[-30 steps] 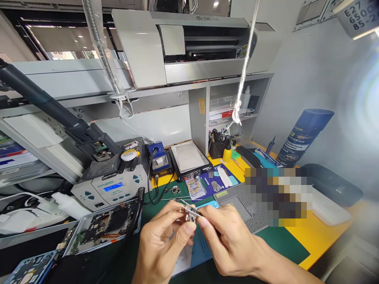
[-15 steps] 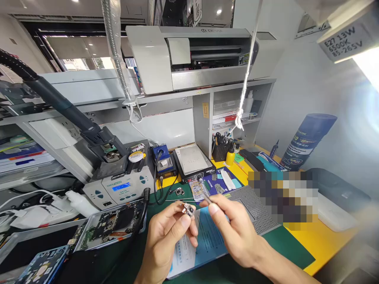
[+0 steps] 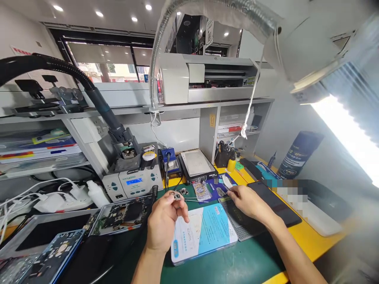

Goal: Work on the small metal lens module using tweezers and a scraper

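Note:
My left hand (image 3: 166,216) is raised over the left part of a blue-and-white flat box (image 3: 204,230). Between its thumb and fingers it pinches a small metal-framed camera module (image 3: 177,196). Behind it, a similar module (image 3: 184,191) lies on the green mat (image 3: 233,262). My right hand (image 3: 247,200) reaches over the perforated grey plate (image 3: 244,232), close to the small parts on the blue sheet. Its fingers are closed on a thin metal tool, apparently tweezers (image 3: 227,188), mostly hidden by the hand.
A hot-air station (image 3: 133,185) and a tray of circuit boards (image 3: 121,215) stand at left. Behind the hands are a heating plate (image 3: 197,163) and a yellow bottle (image 3: 231,163). A dark phone-like slab (image 3: 275,203) lies at right. A lamp (image 3: 349,130) hangs overhead.
My right hand has moved right and away from the camera module, towards the blue sheet's parts. The left hand still holds the module. The head view has tilted up and shifted left.

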Tool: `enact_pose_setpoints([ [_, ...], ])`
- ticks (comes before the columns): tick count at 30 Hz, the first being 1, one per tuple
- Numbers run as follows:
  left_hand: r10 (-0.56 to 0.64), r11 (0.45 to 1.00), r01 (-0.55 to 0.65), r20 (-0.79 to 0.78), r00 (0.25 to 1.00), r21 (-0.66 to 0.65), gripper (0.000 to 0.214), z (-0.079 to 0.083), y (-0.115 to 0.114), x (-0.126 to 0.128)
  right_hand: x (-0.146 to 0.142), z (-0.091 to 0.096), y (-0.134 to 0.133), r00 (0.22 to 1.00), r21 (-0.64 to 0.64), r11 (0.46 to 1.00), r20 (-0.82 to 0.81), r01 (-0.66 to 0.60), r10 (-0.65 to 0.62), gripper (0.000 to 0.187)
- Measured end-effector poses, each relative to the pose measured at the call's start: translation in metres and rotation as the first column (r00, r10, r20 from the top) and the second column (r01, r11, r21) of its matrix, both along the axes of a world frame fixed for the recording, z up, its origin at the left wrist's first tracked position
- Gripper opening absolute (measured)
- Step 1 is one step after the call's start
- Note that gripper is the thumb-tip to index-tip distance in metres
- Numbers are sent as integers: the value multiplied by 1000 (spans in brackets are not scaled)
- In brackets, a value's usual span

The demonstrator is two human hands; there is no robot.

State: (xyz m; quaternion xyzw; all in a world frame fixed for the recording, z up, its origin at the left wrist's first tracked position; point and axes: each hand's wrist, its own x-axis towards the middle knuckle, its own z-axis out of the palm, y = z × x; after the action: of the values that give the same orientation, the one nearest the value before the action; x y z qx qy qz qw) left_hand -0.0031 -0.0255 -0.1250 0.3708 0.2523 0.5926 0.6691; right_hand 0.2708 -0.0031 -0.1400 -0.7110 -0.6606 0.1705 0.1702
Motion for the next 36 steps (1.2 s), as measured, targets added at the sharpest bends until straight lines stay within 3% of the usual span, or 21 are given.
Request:
enact_pose_setpoints([
  [7,-156,987,151,107,982,55,24,-15,4,-6,-10,-4,1,999,-29,1000,37,2,-1,27],
  [10,-305,951,294,137,943,94,26,-26,9,-10,-18,11,4,999,38,999,-39,-31,32,26],
  [13,-457,889,442,183,870,119,38,-33,10,-12,-33,38,0,960,94,978,-195,-184,199,27],
  [15,-543,840,522,223,809,151,38,-38,10,-13,-48,58,-6,870,116,926,-317,-359,377,32],
  [18,-646,763,609,267,715,215,38,-47,11,-14,-72,81,-15,662,169,775,-430,-609,615,41],
  [20,-691,723,638,289,663,264,38,-54,13,-16,-85,87,-18,547,195,686,-471,-701,692,41],
  [22,-720,694,651,310,620,309,37,-60,15,-18,-93,85,-17,482,212,645,-506,-734,715,34],
  [28,-749,661,663,365,553,351,29,-56,17,-16,-96,62,-14,462,187,696,-625,-693,629,26],
  [32,-731,678,678,364,577,285,29,-53,15,-13,-94,51,-15,472,160,740,-678,-654,564,23],
  [36,-700,705,686,326,635,178,30,-62,18,-16,-95,44,-15,441,139,771,-751,-622,492,19],
])
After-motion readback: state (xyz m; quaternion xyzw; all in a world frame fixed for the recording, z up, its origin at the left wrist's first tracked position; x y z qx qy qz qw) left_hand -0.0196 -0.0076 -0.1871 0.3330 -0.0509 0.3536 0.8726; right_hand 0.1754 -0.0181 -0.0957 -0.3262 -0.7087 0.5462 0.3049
